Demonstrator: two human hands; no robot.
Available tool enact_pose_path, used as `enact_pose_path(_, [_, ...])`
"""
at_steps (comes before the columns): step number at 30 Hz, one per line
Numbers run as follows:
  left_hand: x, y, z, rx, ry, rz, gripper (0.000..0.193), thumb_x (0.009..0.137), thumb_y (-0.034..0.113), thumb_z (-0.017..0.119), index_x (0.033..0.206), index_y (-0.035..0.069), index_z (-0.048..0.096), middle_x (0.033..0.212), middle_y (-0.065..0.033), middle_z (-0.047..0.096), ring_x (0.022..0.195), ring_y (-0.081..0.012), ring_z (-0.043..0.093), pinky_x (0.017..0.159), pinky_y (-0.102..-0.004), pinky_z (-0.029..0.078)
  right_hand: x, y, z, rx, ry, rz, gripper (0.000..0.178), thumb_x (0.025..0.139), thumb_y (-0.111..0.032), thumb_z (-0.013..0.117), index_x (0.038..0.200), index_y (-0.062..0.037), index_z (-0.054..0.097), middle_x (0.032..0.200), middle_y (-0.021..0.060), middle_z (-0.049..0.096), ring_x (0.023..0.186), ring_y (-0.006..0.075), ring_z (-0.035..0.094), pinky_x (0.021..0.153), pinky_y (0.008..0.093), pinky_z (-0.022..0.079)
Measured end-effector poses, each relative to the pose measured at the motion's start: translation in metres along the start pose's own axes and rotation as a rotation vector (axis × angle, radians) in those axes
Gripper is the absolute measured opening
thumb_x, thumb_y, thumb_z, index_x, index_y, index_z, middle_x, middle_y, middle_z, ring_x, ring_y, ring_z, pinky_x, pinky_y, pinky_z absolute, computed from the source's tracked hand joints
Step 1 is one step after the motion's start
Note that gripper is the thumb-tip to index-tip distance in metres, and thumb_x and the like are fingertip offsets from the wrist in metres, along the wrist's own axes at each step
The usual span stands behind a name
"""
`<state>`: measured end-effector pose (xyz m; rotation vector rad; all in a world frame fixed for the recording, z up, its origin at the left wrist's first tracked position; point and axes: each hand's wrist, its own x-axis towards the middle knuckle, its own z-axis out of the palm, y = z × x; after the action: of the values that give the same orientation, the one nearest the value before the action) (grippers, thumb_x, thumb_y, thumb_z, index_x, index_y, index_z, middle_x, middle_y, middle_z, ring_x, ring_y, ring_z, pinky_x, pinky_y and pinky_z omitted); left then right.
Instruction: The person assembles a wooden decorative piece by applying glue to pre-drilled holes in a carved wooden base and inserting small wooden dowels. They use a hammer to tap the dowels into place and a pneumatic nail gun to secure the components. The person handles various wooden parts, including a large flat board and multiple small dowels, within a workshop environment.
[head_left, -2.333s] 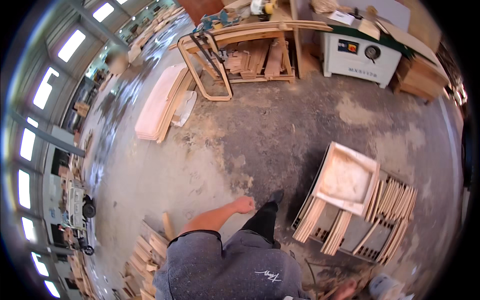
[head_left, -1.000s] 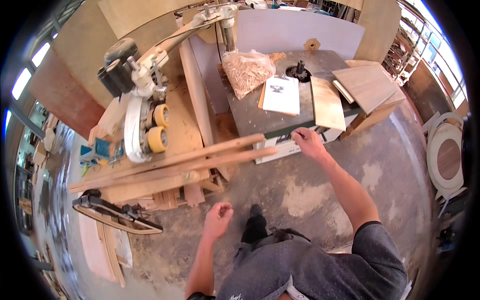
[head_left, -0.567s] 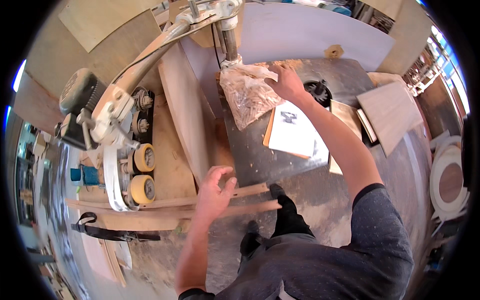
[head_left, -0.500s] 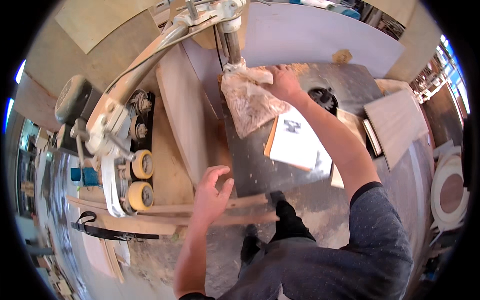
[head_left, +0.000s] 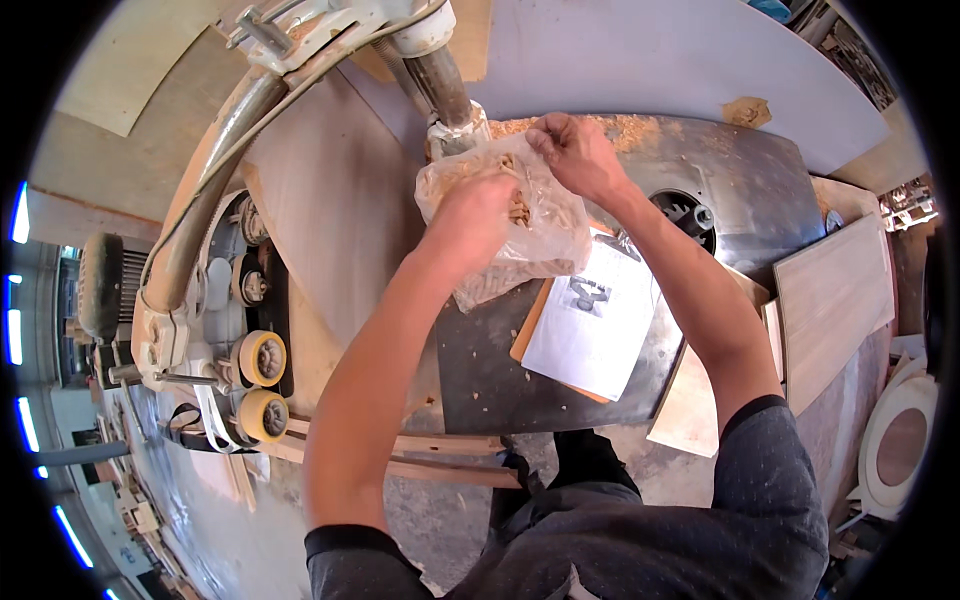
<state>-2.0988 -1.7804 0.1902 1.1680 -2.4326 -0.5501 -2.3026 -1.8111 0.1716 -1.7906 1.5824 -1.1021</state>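
Observation:
A clear plastic bag [head_left: 553, 238] stands on the dark metal machine table [head_left: 480, 370], its mouth spread. Small light-brown wooden pieces [head_left: 520, 208], perhaps dowels, show inside it. My right hand [head_left: 580, 152] pinches the bag's upper right rim between thumb and fingers. Over the bag's mouth is my left hand [head_left: 472, 218], fingers pointing in toward the pieces; it is blurred, and whether it grips any of them is hidden. Just in front of the bag lie printed sheets [head_left: 590, 335] on an orange-brown backing.
A machine arm with yellow-rimmed rollers [head_left: 262, 358] stands at the left. Behind the bag rises a metal post [head_left: 440, 90]. A round opening with a spindle [head_left: 690, 215] is to the right, near leaning wooden boards [head_left: 835, 300]. Wood strips [head_left: 440, 468] lie near my feet.
My left hand has moved up and away from me, from beside the table to the bag's mouth. The bag has been opened and pulled upright, my right hand now at its rim.

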Motion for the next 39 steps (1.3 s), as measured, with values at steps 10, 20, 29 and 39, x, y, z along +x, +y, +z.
enact_pose_path(10, [0.068, -0.013, 0.067, 0.362, -0.254, -0.019, 0.045, 0.086, 0.030, 0.067, 0.123, 0.004, 0.067, 0.127, -0.0186, 0.064, 0.121, -0.0352, 0.058, 0.106, -0.0474, 0.045, 0.016, 0.010, -0.011, 0.036, -0.038, 0.004, 0.025, 0.096, -0.025, 0.066, 0.093, -0.0001, 0.070, 0.070, 0.0093, 0.063, 0.062, 0.0175, 0.056, 0.062, 0.0364, 0.047])
enact_pose_path(20, [0.064, -0.065, 0.133, 0.358, -0.176, -0.207, 0.047, 0.090, 0.033, 0.063, 0.122, -0.002, 0.064, 0.132, -0.0215, 0.060, 0.124, -0.0360, 0.055, 0.107, -0.0481, 0.043, 0.018, 0.006, 0.000, 0.059, -0.083, 0.014, 0.020, 0.097, -0.021, 0.066, 0.094, -0.0011, 0.070, 0.069, 0.0096, 0.062, 0.061, 0.0153, 0.057, 0.060, 0.0348, 0.047])
enact_pose_path(29, [0.078, -0.049, 0.110, 0.015, -0.099, -0.229, 0.028, 0.089, 0.017, 0.058, 0.105, -0.004, 0.068, 0.104, -0.0219, 0.071, 0.101, -0.0383, 0.068, 0.091, -0.0472, 0.053, 0.020, 0.016, -0.005, 0.119, -0.034, -0.053, 0.023, 0.096, -0.021, 0.066, 0.093, 0.0020, 0.069, 0.066, 0.0088, 0.059, 0.061, 0.0134, 0.053, 0.060, 0.0343, 0.046])
enact_pose_path(39, [0.070, -0.038, 0.051, -0.400, -0.112, -0.458, 0.036, 0.084, 0.017, 0.071, 0.113, -0.003, 0.068, 0.097, -0.0187, 0.074, 0.090, -0.0303, 0.072, 0.078, -0.0391, 0.055, 0.027, 0.013, -0.006, 0.145, -0.066, 0.019, 0.025, 0.093, -0.021, 0.066, 0.095, 0.0018, 0.074, 0.075, 0.0175, 0.070, 0.067, 0.0259, 0.067, 0.068, 0.0382, 0.053])
